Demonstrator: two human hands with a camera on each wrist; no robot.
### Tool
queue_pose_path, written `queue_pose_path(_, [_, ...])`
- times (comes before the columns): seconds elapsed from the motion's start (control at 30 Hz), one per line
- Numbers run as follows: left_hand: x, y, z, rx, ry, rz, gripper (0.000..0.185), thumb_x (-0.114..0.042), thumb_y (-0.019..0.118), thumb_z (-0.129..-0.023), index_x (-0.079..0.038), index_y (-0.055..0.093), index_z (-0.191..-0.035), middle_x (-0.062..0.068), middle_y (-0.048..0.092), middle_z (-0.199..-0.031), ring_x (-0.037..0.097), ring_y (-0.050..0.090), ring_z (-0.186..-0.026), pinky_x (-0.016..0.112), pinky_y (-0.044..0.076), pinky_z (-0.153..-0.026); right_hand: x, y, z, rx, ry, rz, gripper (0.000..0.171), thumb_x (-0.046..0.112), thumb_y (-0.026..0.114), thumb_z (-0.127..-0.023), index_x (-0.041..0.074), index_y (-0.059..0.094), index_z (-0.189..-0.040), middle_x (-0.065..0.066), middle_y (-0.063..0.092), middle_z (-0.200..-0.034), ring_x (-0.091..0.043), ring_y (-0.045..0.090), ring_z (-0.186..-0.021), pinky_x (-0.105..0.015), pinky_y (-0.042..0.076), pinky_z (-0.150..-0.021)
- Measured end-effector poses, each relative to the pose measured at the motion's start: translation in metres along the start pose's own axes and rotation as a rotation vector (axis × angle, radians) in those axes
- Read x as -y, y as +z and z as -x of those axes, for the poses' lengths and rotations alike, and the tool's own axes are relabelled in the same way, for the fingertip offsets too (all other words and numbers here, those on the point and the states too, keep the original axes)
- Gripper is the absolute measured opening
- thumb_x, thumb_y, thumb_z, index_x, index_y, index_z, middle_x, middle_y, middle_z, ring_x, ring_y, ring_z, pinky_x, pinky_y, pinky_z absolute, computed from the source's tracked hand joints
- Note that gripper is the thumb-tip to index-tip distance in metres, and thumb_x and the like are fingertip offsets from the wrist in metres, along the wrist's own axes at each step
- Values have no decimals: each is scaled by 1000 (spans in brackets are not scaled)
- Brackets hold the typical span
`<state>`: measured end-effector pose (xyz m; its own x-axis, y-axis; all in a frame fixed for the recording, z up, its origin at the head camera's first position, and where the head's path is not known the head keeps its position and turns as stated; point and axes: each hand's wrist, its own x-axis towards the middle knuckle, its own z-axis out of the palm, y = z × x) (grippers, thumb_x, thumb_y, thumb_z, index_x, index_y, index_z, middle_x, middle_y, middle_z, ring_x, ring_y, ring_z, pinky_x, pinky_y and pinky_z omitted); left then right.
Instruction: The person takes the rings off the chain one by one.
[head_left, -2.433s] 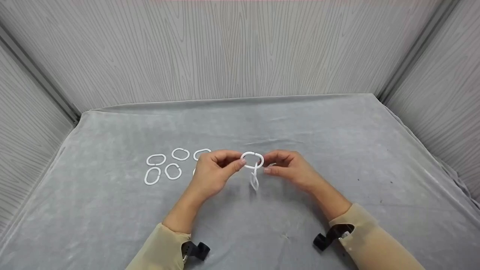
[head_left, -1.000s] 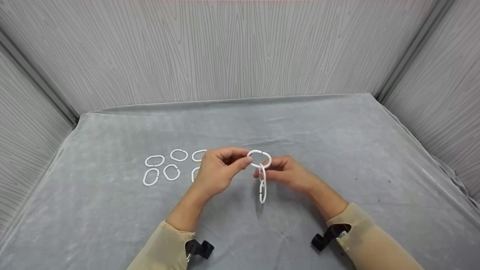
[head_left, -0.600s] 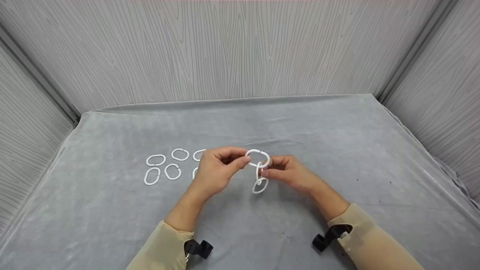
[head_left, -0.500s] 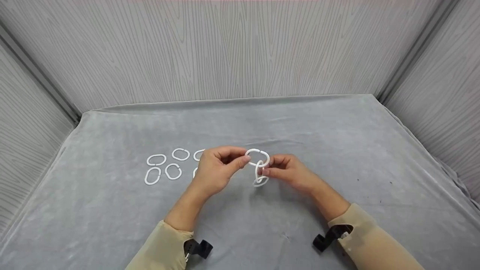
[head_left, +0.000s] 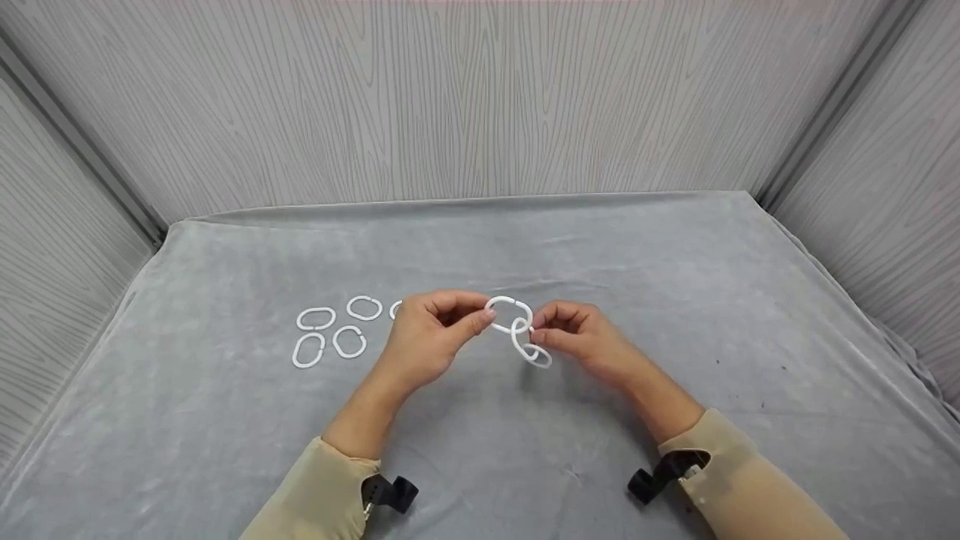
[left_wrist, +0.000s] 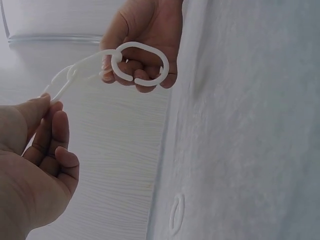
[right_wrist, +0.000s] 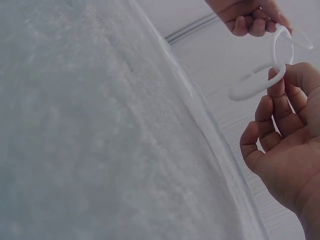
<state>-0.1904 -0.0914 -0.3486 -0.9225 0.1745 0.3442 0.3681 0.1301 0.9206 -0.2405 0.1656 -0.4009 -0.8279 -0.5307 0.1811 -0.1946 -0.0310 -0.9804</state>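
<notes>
Three white plastic chain links hang joined between the hands in the head view. The left hand pinches the top link by its left end, thumb in front. Through that link's right side runs the middle link, slanting down to the right. The right hand pinches the middle link near its upper right side. The lowest link hangs tilted below the right fingertips. In the right wrist view, this lowest link shows a gap in its loop. The right fingers partly hide the middle link's far side.
Several loose white links lie on the grey cloth at the left, one of them a link at the back. Another is partly covered by the left hand. Pale wood-grain panels stand behind and beside the table. Cameras are strapped to both wrists.
The right hand has moved from beside the top link to the middle link and draws it slightly rightward. The lowest link, earlier hanging straight down, has swung up and to the right.
</notes>
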Motion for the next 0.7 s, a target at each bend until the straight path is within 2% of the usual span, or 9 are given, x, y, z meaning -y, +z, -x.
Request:
queue_pose_path(0.13, [-3,-5,-1,38,-1,-54,12,-12,82,-94,-6,84,-105,3,79,-92,13,64,-75,23,51,-67,0,0,0,1,-5,-9,20,0,73,-97,-16,66,-107,-2,73,-94,-12,67,-88,-26,56,-81])
queue_pose_path(0.33, [-12,-13,-6,112,2,-167,12,-14,80,-96,-9,85,-106,0,79,-92,16,60,-73,23,46,-63,1,0,0,8,-10,-17,27,1,74,-96,-21,64,-110,-12,74,-97,-12,68,-88,-29,57,-82])
queue_pose_path(0.57, [-22,-18,-11,180,4,-286,13,-17,80,-97,-11,85,-107,-2,79,-97,17,58,-73,25,45,-63,1,1,1,26,-10,-10,18,1,74,-97,-13,71,-107,-4,75,-95,-12,68,-88,-26,57,-82])
queue_pose_path(0.7, [-24,-19,-13,211,13,-305,14,-17,78,-98,-9,85,-108,-1,79,-97,14,59,-74,25,46,-65,0,1,1,28,-16,1,20,1,74,-97,-15,70,-107,-3,75,-93,-11,67,-86,-25,56,-79])
